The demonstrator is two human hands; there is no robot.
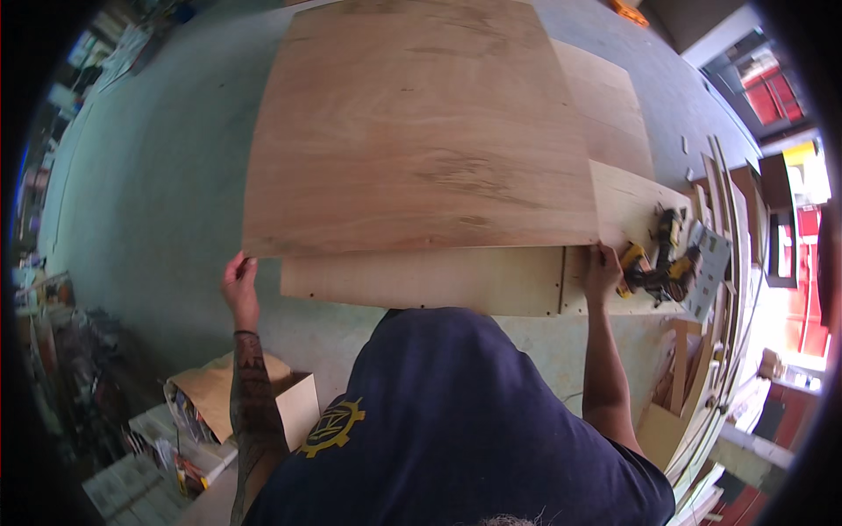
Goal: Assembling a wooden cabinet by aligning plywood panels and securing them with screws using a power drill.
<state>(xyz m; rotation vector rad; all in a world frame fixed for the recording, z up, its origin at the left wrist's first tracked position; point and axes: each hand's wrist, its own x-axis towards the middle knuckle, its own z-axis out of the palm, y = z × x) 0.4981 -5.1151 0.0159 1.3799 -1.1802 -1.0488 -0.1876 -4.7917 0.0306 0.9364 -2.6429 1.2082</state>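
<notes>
A large plywood sheet (403, 131) with dark grain patches spreads out in front of me. My left hand (239, 279) is closed on its near left corner, fingers pinching the edge. At the near right corner my right hand (602, 272) grips the same sheet, thumb and fingertips at the edge. Beneath it, a paler wooden panel (421, 279) with several dark screw holes along its near edge sticks out toward me. Right of my right hand, yellow and black power drills (667, 263) lie on a pale board. The sheet hides most of what is under it.
Another plywood sheet (610, 101) lies partly under the far right side. Long timber strips (728, 228) lean along the right. A cardboard box (298, 408) and a brown paper bag (202, 390) stand near my left forearm. Grey floor (167, 175) extends to the left.
</notes>
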